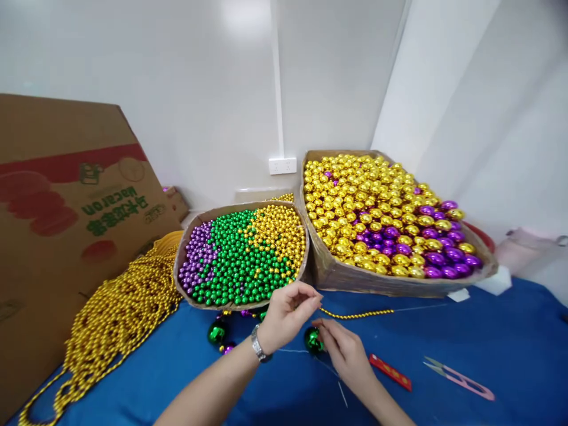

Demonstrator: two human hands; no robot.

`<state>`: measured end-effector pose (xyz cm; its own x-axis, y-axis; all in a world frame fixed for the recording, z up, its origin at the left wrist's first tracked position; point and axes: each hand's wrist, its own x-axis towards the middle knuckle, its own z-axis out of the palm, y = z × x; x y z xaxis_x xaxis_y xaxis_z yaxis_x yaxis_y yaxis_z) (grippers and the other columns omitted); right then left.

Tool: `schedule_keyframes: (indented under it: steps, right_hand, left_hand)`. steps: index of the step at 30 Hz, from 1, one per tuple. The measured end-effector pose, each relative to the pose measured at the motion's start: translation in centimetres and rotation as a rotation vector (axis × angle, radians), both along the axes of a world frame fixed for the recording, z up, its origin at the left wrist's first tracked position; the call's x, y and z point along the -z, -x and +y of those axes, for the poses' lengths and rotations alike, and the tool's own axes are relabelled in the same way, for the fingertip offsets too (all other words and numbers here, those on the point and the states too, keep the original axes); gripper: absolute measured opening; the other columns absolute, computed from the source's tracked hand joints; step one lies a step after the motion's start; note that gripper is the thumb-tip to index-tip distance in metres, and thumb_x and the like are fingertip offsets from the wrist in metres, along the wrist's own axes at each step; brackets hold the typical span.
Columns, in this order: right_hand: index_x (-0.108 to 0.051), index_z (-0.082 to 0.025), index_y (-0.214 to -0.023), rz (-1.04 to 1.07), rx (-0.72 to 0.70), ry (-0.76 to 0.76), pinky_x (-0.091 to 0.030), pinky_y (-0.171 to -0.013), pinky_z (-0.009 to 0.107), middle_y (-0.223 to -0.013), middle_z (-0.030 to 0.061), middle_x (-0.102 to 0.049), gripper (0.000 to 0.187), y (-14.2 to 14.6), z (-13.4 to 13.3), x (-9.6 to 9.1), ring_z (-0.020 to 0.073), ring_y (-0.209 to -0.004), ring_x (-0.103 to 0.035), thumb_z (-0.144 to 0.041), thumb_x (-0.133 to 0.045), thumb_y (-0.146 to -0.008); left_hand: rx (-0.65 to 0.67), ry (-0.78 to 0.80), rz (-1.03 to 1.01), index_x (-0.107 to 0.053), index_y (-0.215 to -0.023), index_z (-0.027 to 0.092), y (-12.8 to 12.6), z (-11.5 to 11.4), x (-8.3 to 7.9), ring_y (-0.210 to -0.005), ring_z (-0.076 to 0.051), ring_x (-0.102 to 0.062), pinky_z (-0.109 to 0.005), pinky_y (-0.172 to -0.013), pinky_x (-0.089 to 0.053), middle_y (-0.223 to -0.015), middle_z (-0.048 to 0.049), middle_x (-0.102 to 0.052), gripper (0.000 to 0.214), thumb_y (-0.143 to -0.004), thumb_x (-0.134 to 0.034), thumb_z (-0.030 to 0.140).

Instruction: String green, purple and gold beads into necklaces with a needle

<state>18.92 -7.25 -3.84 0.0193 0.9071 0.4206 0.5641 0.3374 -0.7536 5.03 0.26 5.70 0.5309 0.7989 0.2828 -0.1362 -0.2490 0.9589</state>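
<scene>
My left hand (290, 310), with a silver watch (257, 344) on the wrist, is closed in a pinch above the blue cloth. What its fingertips hold is too fine to make out. Close by on the right, my right hand (346, 352) also pinches, thumb and index finger together, at something thin I cannot identify. A shiny green ball (313, 340) is just left of its fingers. Thin clear thread (326, 365) runs below the ball. Behind the left wrist, a beaded string with a large green ball (217, 332) and a purple ball (228, 349) is partly hidden.
A box of small purple, green and gold beads (244, 254) and a larger box of gold and purple balls (377, 219) stand behind. Gold bead strands (128, 307) pile beside a carton (66, 236). A gold bead string (359, 314), red packet (390, 373) and pink thread snips (461, 378) lie rightward.
</scene>
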Motion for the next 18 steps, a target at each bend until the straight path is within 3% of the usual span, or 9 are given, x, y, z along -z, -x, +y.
schedule_keyframes:
  steps: [4,7,11,14,16,18]
  right_hand:
    - [-0.061,-0.018,-0.101,0.148,0.041,0.044,-0.048,-0.055,0.019,-0.065,0.0003,-0.061,0.027,-0.8,-0.7,0.3,0.0116,-0.055,-0.059,-0.030,-0.038,-0.095]
    - [-0.062,-0.018,-0.101,0.182,0.048,0.017,-0.047,-0.057,0.018,-0.064,-0.0003,-0.060,0.027,-1.0,-1.2,0.1,0.0110,-0.055,-0.058,-0.030,-0.038,-0.095]
    - [-0.062,-0.019,-0.101,0.195,0.044,-0.038,-0.047,-0.056,0.017,-0.063,-0.0004,-0.060,0.027,-1.0,-1.6,0.3,0.0106,-0.054,-0.059,-0.029,-0.038,-0.095]
    - [-0.062,-0.020,-0.102,0.200,0.028,-0.055,-0.048,-0.054,0.016,-0.064,0.0001,-0.061,0.027,-1.2,-1.8,1.3,0.0108,-0.054,-0.059,-0.030,-0.037,-0.095]
    - [-0.064,-0.021,-0.100,0.210,0.036,-0.055,-0.048,-0.050,0.016,-0.062,0.0005,-0.061,0.029,-1.3,-1.9,2.3,0.0112,-0.051,-0.059,-0.032,-0.037,-0.095]
    - [-0.066,-0.021,-0.094,0.235,0.105,-0.051,-0.047,-0.045,0.016,-0.060,0.0011,-0.061,0.033,-1.3,-1.9,3.4,0.0115,-0.047,-0.058,-0.037,-0.037,-0.094]
  left_hand:
    - [0.079,0.046,-0.021,-0.065,-0.085,0.012,-1.6,1.4,-0.5,-0.071,-0.014,-0.061,-0.025,-0.066,-0.049,-0.079,-0.0076,-0.066,0.029,-0.086,-0.052,0.037]
    - [0.061,-0.054,0.016,-0.064,-0.087,0.012,-4.0,3.4,-1.0,-0.072,-0.014,-0.060,-0.025,-0.066,-0.049,-0.080,-0.0073,-0.066,0.030,-0.088,-0.049,0.038]
    - [0.059,-0.485,0.240,-0.064,-0.092,0.015,-9.7,6.8,-2.3,-0.075,-0.015,-0.061,-0.026,-0.069,-0.048,-0.083,-0.0059,-0.067,0.022,-0.086,-0.050,0.031]
    - [0.126,-0.888,0.615,-0.062,-0.102,0.015,-15.0,9.5,-3.2,-0.090,-0.018,-0.060,-0.029,-0.081,-0.047,-0.096,-0.0085,-0.065,0.024,-0.088,-0.043,0.023]
    - [0.177,-1.042,0.846,-0.061,-0.106,0.014,-18.4,11.4,-3.5,-0.097,-0.021,-0.057,-0.033,-0.086,-0.045,-0.100,-0.0116,-0.064,0.026,-0.087,-0.044,0.017]
    - [0.225,-1.093,0.974,-0.064,-0.104,0.015,-21.4,13.1,-3.3,-0.098,-0.025,-0.056,-0.036,-0.085,-0.045,-0.100,-0.0136,-0.063,0.027,-0.080,-0.051,0.012]
